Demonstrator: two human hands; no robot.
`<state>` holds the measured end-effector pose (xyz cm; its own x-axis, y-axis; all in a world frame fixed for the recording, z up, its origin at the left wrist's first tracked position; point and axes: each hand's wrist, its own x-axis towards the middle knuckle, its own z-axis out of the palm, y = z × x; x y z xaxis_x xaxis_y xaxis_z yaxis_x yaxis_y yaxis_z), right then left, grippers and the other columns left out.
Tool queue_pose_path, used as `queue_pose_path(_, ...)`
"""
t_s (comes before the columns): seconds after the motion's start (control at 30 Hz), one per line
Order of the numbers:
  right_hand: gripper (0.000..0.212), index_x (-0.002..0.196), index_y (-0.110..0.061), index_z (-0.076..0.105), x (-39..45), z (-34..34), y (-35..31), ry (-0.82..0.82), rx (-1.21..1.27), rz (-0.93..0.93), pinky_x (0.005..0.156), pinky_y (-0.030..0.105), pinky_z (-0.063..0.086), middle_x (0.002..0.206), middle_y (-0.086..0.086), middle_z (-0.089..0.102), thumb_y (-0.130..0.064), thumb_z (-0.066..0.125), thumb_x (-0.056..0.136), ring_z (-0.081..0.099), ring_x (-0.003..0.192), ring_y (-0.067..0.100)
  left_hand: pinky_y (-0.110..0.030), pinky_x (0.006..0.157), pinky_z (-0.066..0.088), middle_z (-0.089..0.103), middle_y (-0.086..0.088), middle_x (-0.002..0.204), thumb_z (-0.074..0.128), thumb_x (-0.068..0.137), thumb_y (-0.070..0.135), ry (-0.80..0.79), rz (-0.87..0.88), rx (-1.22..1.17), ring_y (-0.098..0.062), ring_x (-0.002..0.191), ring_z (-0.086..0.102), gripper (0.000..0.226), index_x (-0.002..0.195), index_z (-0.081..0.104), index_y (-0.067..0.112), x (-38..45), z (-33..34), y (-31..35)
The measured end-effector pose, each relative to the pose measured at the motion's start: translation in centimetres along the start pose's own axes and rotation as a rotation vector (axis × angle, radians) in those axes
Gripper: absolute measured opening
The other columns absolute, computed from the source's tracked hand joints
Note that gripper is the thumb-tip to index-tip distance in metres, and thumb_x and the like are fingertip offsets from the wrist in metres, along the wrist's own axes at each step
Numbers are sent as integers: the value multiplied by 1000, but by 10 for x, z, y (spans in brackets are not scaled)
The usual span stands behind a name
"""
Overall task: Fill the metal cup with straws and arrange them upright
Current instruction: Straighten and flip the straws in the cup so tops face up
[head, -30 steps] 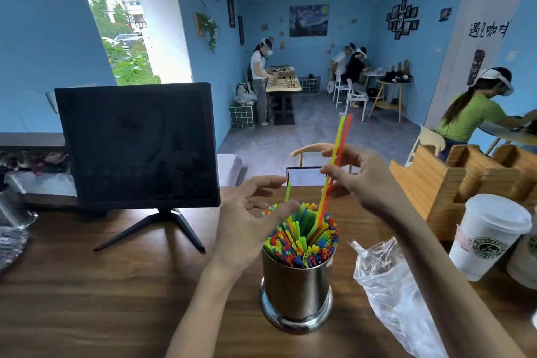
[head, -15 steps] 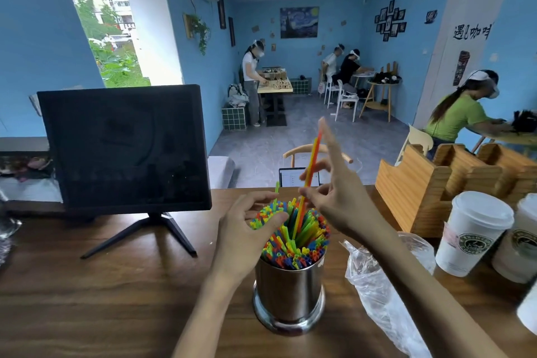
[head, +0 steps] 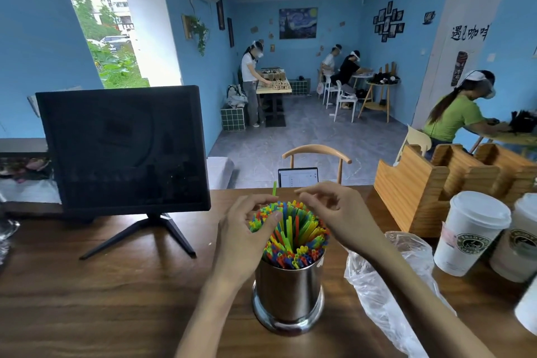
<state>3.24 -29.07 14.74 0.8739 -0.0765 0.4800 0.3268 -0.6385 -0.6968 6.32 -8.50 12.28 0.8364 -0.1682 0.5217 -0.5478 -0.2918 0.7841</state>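
Observation:
A shiny metal cup (head: 287, 296) stands on the wooden table (head: 116, 299), packed with many coloured straws (head: 293, 235) that fan out above its rim. One green straw (head: 274, 188) sticks up higher than the others at the back. My left hand (head: 247, 235) wraps the left side of the bundle, thumb pressed across the straw tops. My right hand (head: 334, 212) hovers at the right and back of the bundle, fingers curled and apart, holding nothing.
A dark monitor (head: 122, 151) on a tripod foot stands at the left. A crumpled clear plastic bag (head: 383, 285) lies right of the cup. White lidded paper cups (head: 470, 232) and a wooden organiser (head: 430, 183) stand at the right. A phone (head: 297, 177) leans at the table's far edge.
My right hand has lowered the yellow and orange straws into the cup and let go of them. It now sits low beside the bundle. My left hand stays on the straws.

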Motion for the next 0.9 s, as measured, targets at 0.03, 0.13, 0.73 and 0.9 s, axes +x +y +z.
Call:
queue_pose_path(0.03,15,92,-28,76,-1,-5,3,24,77,59,69,16,48,84,-17,72,-41,68,92,63,79,0,-28,92,53,67,19,111,77,89,27,15,15,21,-5,109,62,22,108,71,37,0,1,1)
queue_pose_path(0.13,32,82,-12,64,-2,-23,18,-134,226,244,63,22,47,70,-6,66,-43,73,88,60,66,7,-39,104,49,60,24,123,73,92,28,33,30,65,-6,123,55,32,120,65,43,-1,3,-1)
queue_pose_path(0.73,21,79,-5,74,-9,-28,38,-494,547,589,54,19,54,80,20,72,-25,83,78,68,64,18,-40,92,57,67,20,118,48,98,59,-191,-89,168,-1,111,62,21,116,58,53,1,10,-22)
queue_pose_path(0.9,29,92,-7,71,-7,-29,40,-451,611,612,50,19,52,85,18,72,-26,84,74,67,63,19,-39,92,57,67,22,116,49,101,52,-166,-106,132,1,110,62,20,115,62,48,1,13,-23)
